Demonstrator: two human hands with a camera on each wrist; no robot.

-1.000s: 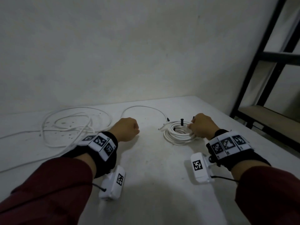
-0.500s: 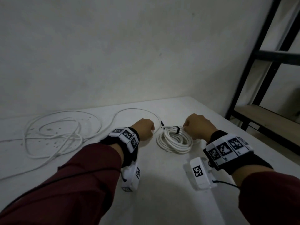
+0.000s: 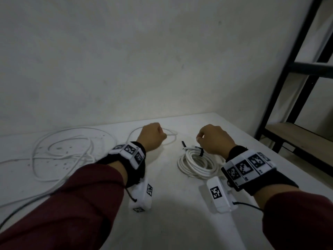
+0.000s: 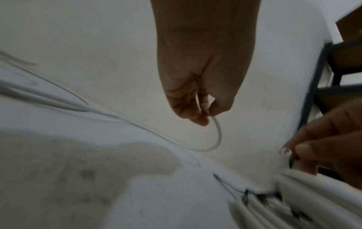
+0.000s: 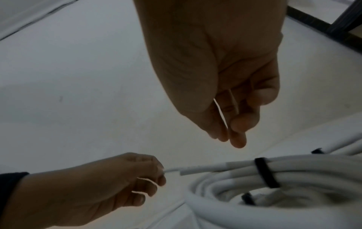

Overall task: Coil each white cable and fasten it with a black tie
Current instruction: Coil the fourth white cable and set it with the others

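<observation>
A coiled white cable (image 3: 197, 166) lies on the white table (image 3: 180, 226), bound by a black tie (image 3: 201, 152); the right wrist view shows the tie (image 5: 266, 175) wrapped round the coil (image 5: 293, 178). My right hand (image 3: 199, 140) hovers just beyond the coil with fingers curled (image 5: 233, 134), and nothing shows in it. My left hand (image 3: 162, 135) pinches the loose white cable (image 3: 72, 152) near its end, between thumb and fingers (image 4: 205, 115). That cable bends in a small loop (image 4: 218, 137) below the hand and sprawls over the table's left part.
A bare wall (image 3: 144, 60) runs along the table's far edge. A black metal shelf rack (image 3: 295, 91) with a wooden board (image 3: 302, 138) stands off the table's right edge. Dark specks (image 3: 59, 148) mark the table under the loose cable.
My left hand has moved forward and right, and now pinches the loose cable's end. My right hand has come off the tie and lifted away from the coil.
</observation>
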